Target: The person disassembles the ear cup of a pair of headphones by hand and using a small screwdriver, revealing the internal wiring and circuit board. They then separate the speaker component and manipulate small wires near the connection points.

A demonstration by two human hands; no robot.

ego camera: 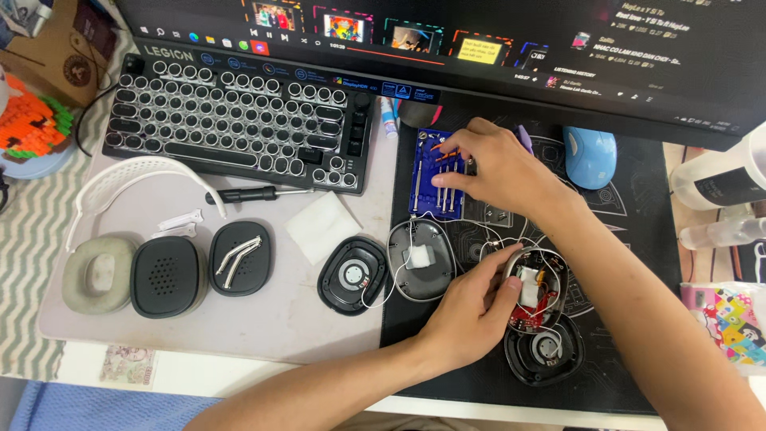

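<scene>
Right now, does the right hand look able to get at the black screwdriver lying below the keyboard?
Probably yes, with a long reach. The right hand rests on the blue bit case; the screwdriver lies apart to its left on open mat, with nothing over it. The left hand steadies the opened ear cup.

We see a blue bit tray (435, 172), light blue mouse (590, 156), black desk mat (638, 239) with pale line art, red circuit board (531, 313), black keyboard (239, 120) with silver-ringed keys, white headband (136, 172), grey-green ear cushion (100, 275), zigzag-striped cloth (32, 239).

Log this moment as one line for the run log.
left hand: steadies open earcup | right hand: fingers at blue screwdriver tray | mat: detached earcup parts
</scene>
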